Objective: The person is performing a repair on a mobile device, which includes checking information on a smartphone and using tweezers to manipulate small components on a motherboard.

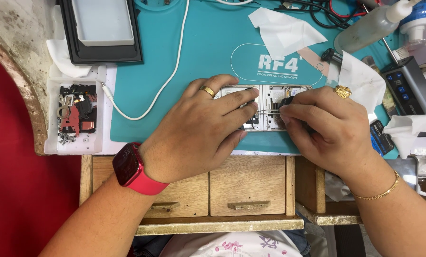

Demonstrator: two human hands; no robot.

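An opened phone (274, 95) lies back-up on a teal work mat (198, 52), its metal inner frame showing. My left hand (201, 128), with a gold ring and a red watch at the wrist, rests flat on the phone's left half and pins it down. My right hand (329, 126), also ringed, pinches thin metal tweezers (268, 112) whose tips point left into the phone's middle, beside a small black part. The phone's lower half is hidden under both hands.
A white tray of small dark parts (75, 114) sits left of the mat. A black tray (101, 31) stands at the back left, a white cable (172, 71) crosses the mat. Tissues (284, 31), a squeeze bottle (372, 26) and a grey box (410, 90) crowd the right. Wooden drawers (246, 185) lie below.
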